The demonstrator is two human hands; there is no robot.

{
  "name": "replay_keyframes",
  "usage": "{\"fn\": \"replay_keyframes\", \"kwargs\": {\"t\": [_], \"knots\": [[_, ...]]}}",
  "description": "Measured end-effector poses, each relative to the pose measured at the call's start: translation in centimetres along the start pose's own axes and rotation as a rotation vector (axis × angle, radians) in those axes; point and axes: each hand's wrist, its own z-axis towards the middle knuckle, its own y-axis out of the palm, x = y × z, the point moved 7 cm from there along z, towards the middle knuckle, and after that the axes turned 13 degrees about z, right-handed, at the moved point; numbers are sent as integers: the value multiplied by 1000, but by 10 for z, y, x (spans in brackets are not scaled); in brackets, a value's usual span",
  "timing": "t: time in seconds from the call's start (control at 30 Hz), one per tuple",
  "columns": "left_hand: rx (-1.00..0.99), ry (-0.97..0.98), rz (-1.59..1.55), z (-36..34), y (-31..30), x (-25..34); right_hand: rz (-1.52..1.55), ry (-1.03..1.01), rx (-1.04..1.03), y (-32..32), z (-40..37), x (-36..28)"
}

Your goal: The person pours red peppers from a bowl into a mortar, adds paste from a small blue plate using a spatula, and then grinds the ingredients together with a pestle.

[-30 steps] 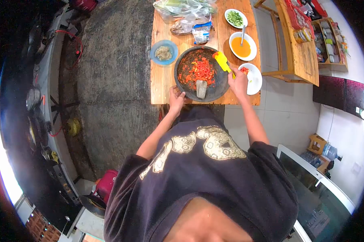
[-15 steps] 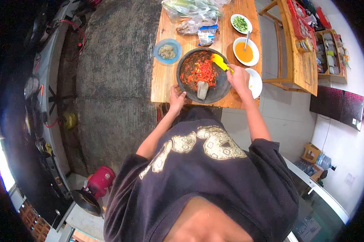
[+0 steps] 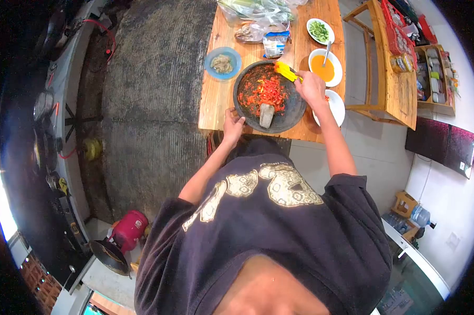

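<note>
A dark stone mortar (image 3: 294, 114) stands at the near edge of the wooden table, with chopped red chili (image 3: 271, 91) spread inside it. A stubby grey pestle (image 3: 266, 115) lies in the chili on the near side. My right hand (image 3: 311, 88) is closed around a yellow spatula (image 3: 285, 71), whose blade is at the mortar's far rim with red bits on its tip. At the near left rim, my left hand (image 3: 233, 126) grips the mortar, thumb against its edge.
On the wooden table (image 3: 211, 105), a blue bowl (image 3: 238, 59) sits left of the mortar. To the right are a white plate (image 3: 339, 111), an orange-liquid bowl (image 3: 337, 73) with a spoon, and a bowl of chopped greens (image 3: 319, 30). Plastic bags (image 3: 247, 11) lie beyond.
The spatula blade has moved from over the chili to the far rim of the mortar. My left hand still holds the near left rim. The whole view has shifted slightly.
</note>
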Motion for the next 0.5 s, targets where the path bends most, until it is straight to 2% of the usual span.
{"fn": "replay_keyframes", "kwargs": {"t": [0.2, 0.5], "knots": [[72, 28, -21, -2, -1, 3, -27, -100, -90, 5, 13, -14], [75, 15, -11, -7, -1, 11, 4, -82, 47, -20, 18, -1]]}}
